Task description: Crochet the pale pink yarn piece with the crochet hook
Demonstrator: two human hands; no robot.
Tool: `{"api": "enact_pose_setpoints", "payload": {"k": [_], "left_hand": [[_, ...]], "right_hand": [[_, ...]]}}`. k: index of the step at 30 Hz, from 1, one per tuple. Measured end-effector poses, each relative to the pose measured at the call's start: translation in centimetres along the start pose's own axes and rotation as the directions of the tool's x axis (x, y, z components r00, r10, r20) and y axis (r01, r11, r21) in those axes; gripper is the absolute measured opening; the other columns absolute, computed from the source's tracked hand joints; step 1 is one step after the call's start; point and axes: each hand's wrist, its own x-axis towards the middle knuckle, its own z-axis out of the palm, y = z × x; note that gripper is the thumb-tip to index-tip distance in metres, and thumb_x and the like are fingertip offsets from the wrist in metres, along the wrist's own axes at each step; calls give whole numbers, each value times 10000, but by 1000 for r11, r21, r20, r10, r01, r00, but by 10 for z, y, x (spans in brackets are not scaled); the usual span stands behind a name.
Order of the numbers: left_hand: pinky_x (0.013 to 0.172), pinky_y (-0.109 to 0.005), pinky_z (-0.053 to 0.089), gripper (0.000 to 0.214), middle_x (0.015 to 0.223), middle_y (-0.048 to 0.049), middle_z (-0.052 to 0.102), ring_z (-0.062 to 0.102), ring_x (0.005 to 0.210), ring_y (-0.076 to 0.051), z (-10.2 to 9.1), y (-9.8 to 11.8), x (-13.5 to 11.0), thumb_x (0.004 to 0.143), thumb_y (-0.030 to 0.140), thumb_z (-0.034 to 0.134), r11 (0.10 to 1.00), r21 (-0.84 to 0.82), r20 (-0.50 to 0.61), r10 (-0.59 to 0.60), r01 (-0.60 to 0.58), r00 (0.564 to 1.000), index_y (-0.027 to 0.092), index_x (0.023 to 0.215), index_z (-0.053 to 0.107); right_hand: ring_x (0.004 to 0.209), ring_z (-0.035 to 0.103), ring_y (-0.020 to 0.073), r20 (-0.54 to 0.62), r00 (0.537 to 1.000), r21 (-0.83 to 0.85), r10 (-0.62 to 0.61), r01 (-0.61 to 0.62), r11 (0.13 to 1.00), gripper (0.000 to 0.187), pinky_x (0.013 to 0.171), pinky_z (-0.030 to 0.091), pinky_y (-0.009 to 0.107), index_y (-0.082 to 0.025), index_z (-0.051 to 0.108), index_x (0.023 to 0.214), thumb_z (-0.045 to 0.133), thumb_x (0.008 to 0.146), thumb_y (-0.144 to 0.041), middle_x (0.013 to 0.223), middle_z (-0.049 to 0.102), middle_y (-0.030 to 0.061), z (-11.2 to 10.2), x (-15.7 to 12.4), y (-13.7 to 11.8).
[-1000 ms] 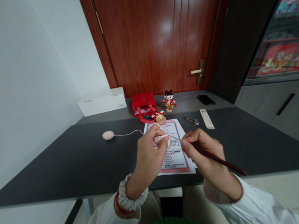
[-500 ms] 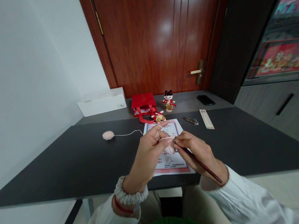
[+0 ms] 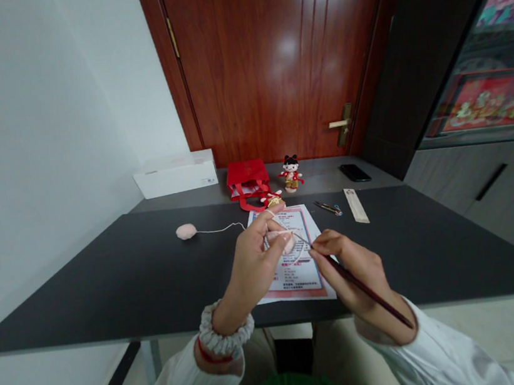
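A dark surface (image 3: 108, 281) runs out toward a red-brown wooden door (image 3: 268, 58), with a white wall on one side and a dark cabinet on the other. A printed sheet (image 3: 303, 275) with a red and blue border lies flat near the front edge of the surface.

Both hands hover just above the printed sheet. The left hand (image 3: 254, 262) is over the sheet's left half, its thumb and fingertips pressed together on a small pink crocheted piece (image 3: 284, 239). A pale scrunchie (image 3: 226, 335) sits on that wrist. The right hand (image 3: 355, 268) is over the sheet's right edge, curled shut around a dark red crochet hook (image 3: 364, 289) in a pen-like grip. The tip of the hook points into the pink piece, and its tail slants back over the wrist.

A thin strand (image 3: 224, 228) leads from above the sheet's top left corner to a pink yarn ball (image 3: 186, 231), which lies well to the left of the sheet. A tiny red and gold figure (image 3: 273, 200) touches the sheet's far edge. Beyond it stand a red bag (image 3: 247, 178) and a small doll (image 3: 290, 173). Right of the sheet's top corner lie small scissors (image 3: 328, 208) and a pale ruler (image 3: 356, 205), with a black phone (image 3: 354, 171) farther back. A white box (image 3: 175, 173) rests far behind and left of the sheet, against the wall.
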Motion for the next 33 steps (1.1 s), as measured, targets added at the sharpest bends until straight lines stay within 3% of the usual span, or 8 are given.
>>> {"api": "enact_pose_setpoints", "payload": {"k": [6, 16, 22, 25, 27, 29, 31, 33], "left_hand": [[717, -292, 439, 291, 826, -31, 651, 577, 754, -172, -8, 6, -2, 802, 198, 611, 998, 58, 96, 18, -24, 995, 188, 1090, 646], [778, -314, 438, 79, 1053, -91, 665, 599, 931, -215, -15, 11, -3, 780, 162, 608, 995, 84, 198, 35, -53, 979, 174, 702, 601], [748, -287, 429, 69, 937, -57, 661, 596, 864, -183, -14, 12, -1, 761, 145, 630, 1000, 8, 216, 3, -5, 976, 172, 700, 611], [684, -265, 419, 145, 789, -12, 610, 563, 733, -141, -6, 9, -2, 763, 144, 637, 992, -105, 187, -51, 72, 981, 170, 904, 653], [659, -255, 410, 345, 725, 20, 568, 542, 682, -124, 1, 6, -3, 773, 147, 632, 979, -177, 152, -77, 103, 985, 176, 1115, 607], [649, -249, 407, 445, 711, 31, 558, 534, 657, -115, 8, 1, -4, 785, 164, 626, 961, -250, 113, -91, 117, 989, 175, 1222, 545], [646, -242, 403, 491, 691, 40, 548, 520, 636, -105, 13, -2, -4, 786, 169, 633, 943, -309, 75, -105, 123, 992, 164, 1261, 509], [654, -234, 393, 518, 677, 46, 536, 499, 630, -96, 15, -4, -4, 769, 142, 644, 922, -364, 56, -118, 130, 991, 149, 1267, 501]], "right_hand": [[494, 458, 108, 46, 903, 421, 426, -404, 812, 164, 461, 360, 244, -212, 547, 707, 615, 854, -240, 574, 520, -35, -14, 8, 4], [619, 563, 137, 189, 933, 273, 307, -351, 896, 103, 564, 433, 265, -199, 611, 719, 659, 810, -193, 695, 635, 11, -36, 16, -4], [403, 380, 68, 317, 820, 706, 476, -539, 459, 229, 379, 267, 196, -186, 512, 652, 698, 774, -240, 511, 520, -50, -21, 24, 15], [408, 318, 61, 359, 783, 793, 507, -543, 277, 231, 368, 236, 176, -199, 482, 675, 679, 783, -255, 509, 488, -63, -4, 22, 16], [429, 324, 69, 281, 809, 808, 517, -490, 328, 222, 391, 271, 187, -208, 467, 684, 630, 823, -265, 523, 467, -66, 8, 16, 13], [469, 398, 88, 77, 867, 726, 492, -387, 569, 192, 449, 339, 220, -216, 481, 703, 594, 855, -249, 565, 494, -52, 18, 8, 12], [592, 505, 122, -120, 930, 443, 348, -264, 857, 113, 552, 408, 263, -226, 531, 767, 591, 857, -193, 674, 560, -13, 25, -2, 15], [706, 554, 161, -154, 980, 105, 126, -111, 988, 100, 634, 438, 306, -239, 567, 871, 580, 852, -142, 778, 597, 28, 30, -9, 21]]}}
